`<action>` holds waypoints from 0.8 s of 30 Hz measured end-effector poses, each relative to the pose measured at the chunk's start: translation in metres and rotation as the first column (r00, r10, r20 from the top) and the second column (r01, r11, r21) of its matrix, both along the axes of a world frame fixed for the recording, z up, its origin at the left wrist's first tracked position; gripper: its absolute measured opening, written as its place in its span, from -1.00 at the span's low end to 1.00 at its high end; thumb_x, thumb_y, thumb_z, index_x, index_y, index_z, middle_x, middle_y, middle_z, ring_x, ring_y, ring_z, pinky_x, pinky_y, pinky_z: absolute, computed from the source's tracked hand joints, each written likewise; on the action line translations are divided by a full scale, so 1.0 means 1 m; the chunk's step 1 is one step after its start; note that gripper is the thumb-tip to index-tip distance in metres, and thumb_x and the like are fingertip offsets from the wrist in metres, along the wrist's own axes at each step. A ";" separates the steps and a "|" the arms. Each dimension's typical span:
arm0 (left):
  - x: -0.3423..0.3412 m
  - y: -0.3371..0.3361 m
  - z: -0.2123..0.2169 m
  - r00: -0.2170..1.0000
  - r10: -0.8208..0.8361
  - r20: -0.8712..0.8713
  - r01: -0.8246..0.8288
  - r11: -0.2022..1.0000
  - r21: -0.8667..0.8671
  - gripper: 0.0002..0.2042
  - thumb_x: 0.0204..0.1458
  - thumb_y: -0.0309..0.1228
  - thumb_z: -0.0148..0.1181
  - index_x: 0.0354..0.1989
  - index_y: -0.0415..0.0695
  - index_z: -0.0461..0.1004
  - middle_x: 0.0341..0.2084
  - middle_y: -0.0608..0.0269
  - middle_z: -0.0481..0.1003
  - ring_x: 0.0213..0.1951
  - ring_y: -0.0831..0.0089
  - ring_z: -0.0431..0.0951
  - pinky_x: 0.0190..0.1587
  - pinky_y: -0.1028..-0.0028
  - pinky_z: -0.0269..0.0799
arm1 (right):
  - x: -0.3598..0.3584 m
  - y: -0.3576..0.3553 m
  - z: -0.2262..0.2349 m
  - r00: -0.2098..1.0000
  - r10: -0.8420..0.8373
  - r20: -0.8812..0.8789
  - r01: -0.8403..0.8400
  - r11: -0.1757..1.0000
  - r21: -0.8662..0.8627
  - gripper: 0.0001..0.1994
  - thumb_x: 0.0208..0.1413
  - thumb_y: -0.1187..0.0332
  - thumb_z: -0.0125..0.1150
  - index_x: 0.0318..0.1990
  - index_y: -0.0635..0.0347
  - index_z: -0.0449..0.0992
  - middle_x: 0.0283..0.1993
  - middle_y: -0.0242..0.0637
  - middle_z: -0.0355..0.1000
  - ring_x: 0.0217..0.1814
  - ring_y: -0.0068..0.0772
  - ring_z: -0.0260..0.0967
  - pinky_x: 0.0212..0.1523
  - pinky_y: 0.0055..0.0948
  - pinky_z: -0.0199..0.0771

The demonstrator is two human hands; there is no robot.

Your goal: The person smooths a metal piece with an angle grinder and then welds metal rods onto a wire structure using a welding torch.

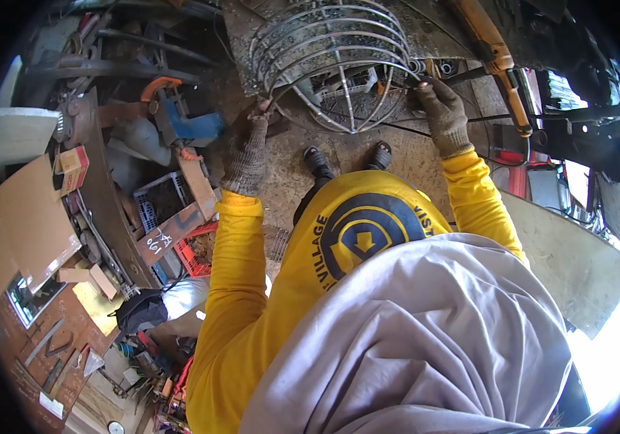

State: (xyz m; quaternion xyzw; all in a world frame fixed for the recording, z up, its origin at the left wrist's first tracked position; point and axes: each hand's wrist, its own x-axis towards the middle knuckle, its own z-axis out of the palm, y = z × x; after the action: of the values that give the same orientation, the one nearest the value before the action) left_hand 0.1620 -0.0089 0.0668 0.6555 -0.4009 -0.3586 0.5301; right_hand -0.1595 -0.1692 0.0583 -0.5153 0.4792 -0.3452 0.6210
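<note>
A round cage of bent metal rods (349, 90), with curved ribs crossed by several hoops, lies partly over a dirty, speckled metal work surface (440, 36). Its near end juts past that surface's edge towards me. My left hand (247, 150), in a grey-brown knit glove, is closed at the cage's left rim, with the thumb tip showing at the rod. On the opposite side my right hand (441, 116), gloved alike, pinches the rim between thumb and fingers. Both arms reach forward in yellow sleeves. Some fingertips are hidden behind the rods.
At the left stand a blue metal tool (190, 124) with an orange part, a dark crate (159, 201) and cardboard sheets (31, 224). An orange bar-like tool (496, 61) lies at the far right. Below the cage are my sandalled feet on a stained floor (281, 159).
</note>
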 end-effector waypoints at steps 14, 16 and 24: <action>-0.015 -0.005 0.011 0.978 0.088 -0.189 -0.079 0.995 0.053 -0.71 0.18 -0.46 0.20 0.05 -0.30 0.51 -0.11 0.24 0.58 -0.07 0.52 0.53 0.10 0.50 0.40 | -0.002 -0.001 -0.001 0.984 -0.029 0.174 0.020 0.998 0.053 -0.55 0.36 0.08 0.00 0.04 0.37 0.50 -0.17 -0.19 0.58 -0.20 -0.44 0.52 -0.11 -0.45 0.52; -0.017 -0.007 0.018 0.990 0.095 -0.103 -0.086 0.993 0.081 -0.74 0.18 -0.47 0.20 0.01 -0.30 0.52 -0.14 0.26 0.58 -0.08 0.51 0.53 0.09 0.50 0.39 | -0.017 -0.006 -0.021 0.946 -0.039 0.322 -0.006 0.990 0.140 -0.39 0.39 -0.08 -0.21 0.07 0.41 0.47 -0.09 -0.07 0.57 -0.16 -0.30 0.55 -0.06 -0.36 0.54; 0.000 -0.006 0.001 0.983 0.020 0.183 -0.038 0.995 0.093 -0.73 0.13 -0.47 0.23 0.01 -0.25 0.55 -0.15 0.23 0.60 -0.09 0.53 0.54 0.05 0.50 0.41 | -0.040 -0.009 -0.027 0.933 -0.086 0.349 0.016 0.980 0.199 -0.25 0.31 -0.23 -0.22 0.11 0.43 0.43 -0.10 -0.12 0.53 -0.13 -0.24 0.50 0.02 -0.27 0.48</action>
State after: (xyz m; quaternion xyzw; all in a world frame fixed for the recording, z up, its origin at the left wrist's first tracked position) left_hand 0.1617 -0.0149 0.0677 0.7159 -0.4205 -0.3083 0.4644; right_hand -0.1994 -0.1779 0.0312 -0.3690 0.4035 -0.4007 0.7351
